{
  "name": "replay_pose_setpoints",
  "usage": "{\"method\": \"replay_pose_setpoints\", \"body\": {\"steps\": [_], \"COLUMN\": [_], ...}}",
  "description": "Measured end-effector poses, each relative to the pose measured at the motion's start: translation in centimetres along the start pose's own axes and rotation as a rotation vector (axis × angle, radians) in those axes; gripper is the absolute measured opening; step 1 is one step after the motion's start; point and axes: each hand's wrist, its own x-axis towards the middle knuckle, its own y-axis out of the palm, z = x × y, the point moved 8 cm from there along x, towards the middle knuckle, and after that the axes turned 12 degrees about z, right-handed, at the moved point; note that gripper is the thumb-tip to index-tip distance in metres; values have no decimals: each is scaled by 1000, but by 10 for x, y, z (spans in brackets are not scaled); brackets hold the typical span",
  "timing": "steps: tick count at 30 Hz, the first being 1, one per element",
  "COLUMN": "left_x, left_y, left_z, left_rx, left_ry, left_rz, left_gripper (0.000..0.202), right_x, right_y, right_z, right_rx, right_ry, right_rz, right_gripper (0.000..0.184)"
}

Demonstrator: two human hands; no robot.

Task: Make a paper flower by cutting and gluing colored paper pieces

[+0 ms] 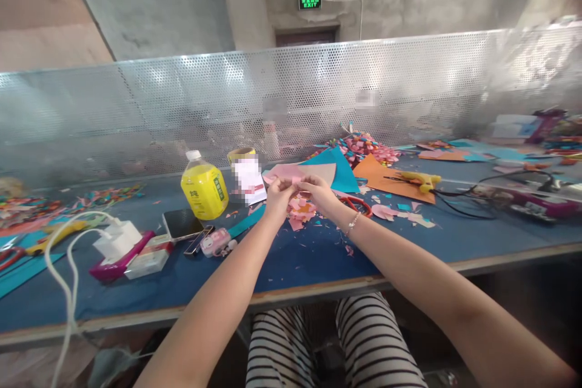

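My left hand (279, 191) and my right hand (317, 189) meet above the middle of the blue table, fingers pinched together. Between them is a small piece of pink paper (296, 180), partly covered by the fingers. Pink paper scraps (300, 211) lie in a small heap just below the hands. Beyond the fingers rests a larger pink sheet (318, 172), overlapping a teal sheet (341, 168). Red-handled scissors (357, 205) lie near my right wrist, their blades hidden behind it.
A yellow-labelled bottle (204, 189), a phone (182, 224) and a purple power strip (102, 270) with white chargers stand left. To the right are an orange sheet (386, 179) and a yellow glue gun (421, 181) with a black cord. A perforated metal screen (182, 103) runs behind.
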Motion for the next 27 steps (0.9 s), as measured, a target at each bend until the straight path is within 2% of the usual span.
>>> {"method": "replay_pose_setpoints", "body": {"steps": [3, 7, 18, 23, 27], "left_x": [3, 6, -1, -1, -2], "left_y": [0, -4, 6, 8, 6], "left_z": [0, 0, -16, -18, -17], "left_rx": [57, 135, 275, 322, 328], "left_ry": [66, 119, 111, 120, 106], "left_rz": [32, 32, 48, 81, 62], "left_gripper": [29, 27, 28, 26, 26], "right_x": [-3, -4, -9, -10, -9], "right_y": [2, 2, -2, -1, 0], "right_z": [-1, -2, 0, 2, 1], "right_rx": [215, 343, 369, 362, 369], "right_ry": [-24, -23, -54, -53, -52], "right_rz": [-13, -10, -36, -36, -16], "right_gripper": [26, 23, 20, 20, 20]}}
